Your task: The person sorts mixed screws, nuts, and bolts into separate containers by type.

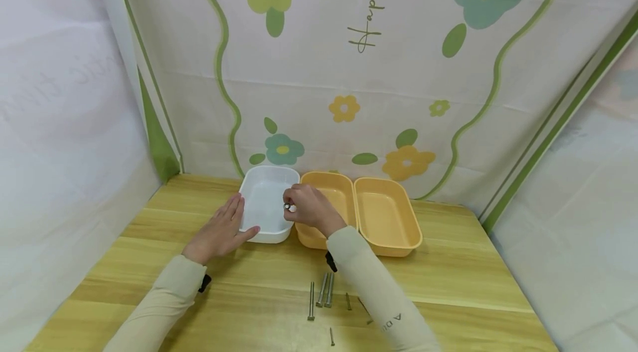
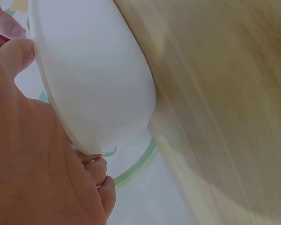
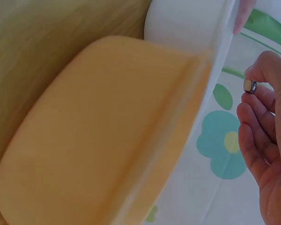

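My left hand [image 1: 216, 233] rests on the rim of a white plastic tray [image 1: 266, 237]; the fingers lie along its left side and the spread thumb touches its front edge. Above the tray's right edge, my right hand [image 1: 310, 208] pinches a small metal piece [image 3: 249, 86] between thumb and index finger. Only its end shows, with a dark side, so whether it is a nut or a bolt head is unclear. Part of an orange tray [image 1: 313, 238] is hidden beneath the right hand. In the left wrist view, the white tray [image 2: 93, 75] shows its outer wall.
Another orange tray [image 1: 389, 219] stands at the right of the row. Nearer on the wooden table [image 1: 249, 296] lie a long bolt [image 1: 311, 301], two more bolts [image 1: 329, 290] and several thin screws [image 1: 348, 301]. A flower-printed cloth [image 1: 309, 64] hangs behind the trays.
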A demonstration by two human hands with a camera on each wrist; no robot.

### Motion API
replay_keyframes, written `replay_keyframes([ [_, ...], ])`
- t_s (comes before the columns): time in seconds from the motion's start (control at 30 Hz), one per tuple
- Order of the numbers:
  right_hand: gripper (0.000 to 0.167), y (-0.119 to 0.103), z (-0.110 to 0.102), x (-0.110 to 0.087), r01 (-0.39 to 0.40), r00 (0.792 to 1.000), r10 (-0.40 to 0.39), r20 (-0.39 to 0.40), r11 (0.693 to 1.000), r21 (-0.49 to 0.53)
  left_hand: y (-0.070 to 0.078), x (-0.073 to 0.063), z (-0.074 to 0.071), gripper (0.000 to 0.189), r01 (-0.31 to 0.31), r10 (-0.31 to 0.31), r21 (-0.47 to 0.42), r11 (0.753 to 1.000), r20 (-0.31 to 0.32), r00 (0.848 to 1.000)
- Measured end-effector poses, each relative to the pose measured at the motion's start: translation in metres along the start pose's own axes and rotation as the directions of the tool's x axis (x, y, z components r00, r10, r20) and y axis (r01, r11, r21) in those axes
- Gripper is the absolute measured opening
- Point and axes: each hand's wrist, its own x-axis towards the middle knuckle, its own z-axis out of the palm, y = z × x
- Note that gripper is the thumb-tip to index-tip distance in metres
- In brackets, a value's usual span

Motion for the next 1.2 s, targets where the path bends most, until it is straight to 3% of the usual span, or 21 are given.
replay_keyframes([
  [0.2, 0.005, -0.003, 0.019, 0.006, -0.051, 0.998, 0.051, -0.026, 0.998, -0.024, 0.001, 0.0, 0.0, 0.094, 0.003, -0.003, 0.0, 1.0, 0.002, 1.0],
  [0.43, 0.034, -0.003, 0.02, 0.009, -0.122, 0.992, 0.122, -0.031, 0.992, -0.008, 0.0, 0.002, 0.001, 0.095, 0.002, -0.003, 0.007, 1.0, 0.008, 1.0],
  [0.8, 0.04, 0.005, -0.02, -0.005, -0.077, 0.997, 0.078, -0.012, 0.996, 0.052, -0.001, 0.001, 0.001, 0.096, 0.006, -0.006, -0.001, 1.0, 0.005, 1.0],
  [1.2, 0.043, 0.023, -0.065, -0.058, 0.0, 1.0, 0.0, 0.013, 1.0, 0.005, 0.0, 0.0, 0.0, 0.096, 0.001, 0.0, -0.012, 1.0, 0.01, 1.0],
])
